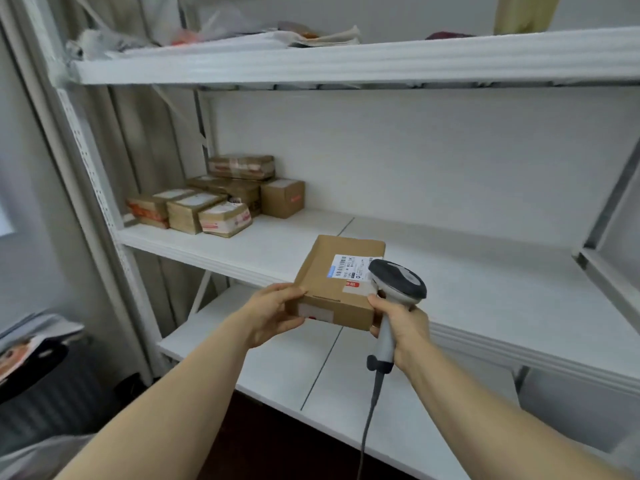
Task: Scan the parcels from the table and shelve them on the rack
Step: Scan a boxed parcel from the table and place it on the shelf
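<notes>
A flat brown cardboard parcel [332,282] with a white barcode label on top is held in front of the white rack's middle shelf [467,271]. My left hand [273,313] grips its near left corner, thumb on top. My right hand [401,327] holds a grey and white barcode scanner [398,285] by its handle. The scanner's dark head sits over the parcel's right edge, next to the label. Its cable hangs down from the handle.
Several taped brown parcels [221,199] are stacked at the back left of the middle shelf. The top shelf [346,60] holds bags and papers. A lower shelf [346,375] lies under my hands. A dark bin with papers [34,358] stands at the left.
</notes>
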The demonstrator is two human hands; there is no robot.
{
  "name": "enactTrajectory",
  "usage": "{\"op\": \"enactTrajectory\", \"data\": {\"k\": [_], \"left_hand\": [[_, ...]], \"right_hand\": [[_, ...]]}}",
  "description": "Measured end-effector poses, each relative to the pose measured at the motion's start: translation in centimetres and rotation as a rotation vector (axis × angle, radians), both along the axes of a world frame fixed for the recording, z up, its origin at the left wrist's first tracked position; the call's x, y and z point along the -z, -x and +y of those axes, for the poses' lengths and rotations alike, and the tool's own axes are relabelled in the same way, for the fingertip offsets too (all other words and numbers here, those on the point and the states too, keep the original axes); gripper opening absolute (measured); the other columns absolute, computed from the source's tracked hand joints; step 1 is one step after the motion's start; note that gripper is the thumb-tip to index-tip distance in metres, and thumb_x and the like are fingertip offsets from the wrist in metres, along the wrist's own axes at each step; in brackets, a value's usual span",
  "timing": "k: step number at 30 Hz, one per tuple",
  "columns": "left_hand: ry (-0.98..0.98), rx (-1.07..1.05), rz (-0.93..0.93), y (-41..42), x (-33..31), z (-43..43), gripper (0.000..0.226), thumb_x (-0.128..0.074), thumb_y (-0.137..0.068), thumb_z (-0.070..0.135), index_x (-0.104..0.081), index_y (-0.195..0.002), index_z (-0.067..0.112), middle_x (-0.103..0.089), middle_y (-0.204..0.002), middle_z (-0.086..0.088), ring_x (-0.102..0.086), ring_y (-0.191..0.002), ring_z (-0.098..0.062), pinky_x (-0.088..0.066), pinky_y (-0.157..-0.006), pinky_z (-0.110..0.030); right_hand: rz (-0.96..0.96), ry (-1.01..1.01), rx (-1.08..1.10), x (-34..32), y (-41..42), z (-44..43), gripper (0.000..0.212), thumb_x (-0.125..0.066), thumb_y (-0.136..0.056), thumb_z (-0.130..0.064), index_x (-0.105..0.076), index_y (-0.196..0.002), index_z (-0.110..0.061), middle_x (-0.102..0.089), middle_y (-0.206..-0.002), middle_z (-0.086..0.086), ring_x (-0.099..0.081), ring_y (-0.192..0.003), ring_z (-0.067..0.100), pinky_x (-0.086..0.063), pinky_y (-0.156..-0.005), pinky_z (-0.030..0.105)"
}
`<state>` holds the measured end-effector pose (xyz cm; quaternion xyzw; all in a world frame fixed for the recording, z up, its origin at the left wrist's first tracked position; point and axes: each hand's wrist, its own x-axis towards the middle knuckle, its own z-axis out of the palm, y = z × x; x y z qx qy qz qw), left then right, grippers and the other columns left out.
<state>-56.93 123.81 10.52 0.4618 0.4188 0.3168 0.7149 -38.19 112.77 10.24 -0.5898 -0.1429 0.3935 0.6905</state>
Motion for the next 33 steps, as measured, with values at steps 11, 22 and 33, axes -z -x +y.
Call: {"op": "enactTrajectory", "data": {"k": [11,22,33], "left_hand": [[-0.036,-0.294,0.130,-3.0,-2.3,16.0,0.015,-0.069,-0.086,0.014,-0.059,-0.096,0.008,-0.063,-0.097,-0.017,-0.067,-0.087,-0.032,-0.059,-0.056,-0.033],[0.019,-0.194,0.229,-6.9,0.7,30.9,0.034,-0.064,-0.089,0.013,-0.053,-0.119,0.001,-0.064,-0.100,-0.018,-0.065,-0.084,-0.032,-0.056,-0.055,-0.035],[0.024,-0.094,0.186,-9.1,1.6,42.1,0.022,-0.056,-0.096,0.018,-0.052,-0.112,0.004,-0.064,-0.082,-0.012,-0.063,-0.069,-0.025,-0.056,-0.050,-0.032]], "right_hand": [[-0.171,0.010,-0.282,-1.2,-3.9,16.7,0.025,-0.082,-0.074,-0.022,-0.066,-0.086,-0.008,-0.072,-0.083,0.013,-0.072,-0.070,0.027,-0.060,-0.063,0.032],[-0.299,0.211,-0.301,0.3,-9.0,25.8,0.031,-0.079,-0.078,-0.022,-0.068,-0.086,0.007,-0.069,-0.064,0.013,-0.067,-0.054,0.026,-0.052,-0.050,0.030],[-0.180,0.150,-0.231,-1.5,-8.0,33.9,0.025,-0.071,-0.084,-0.023,-0.066,-0.090,0.001,-0.072,-0.073,0.016,-0.071,-0.061,0.025,-0.050,-0.047,0.024]]}}
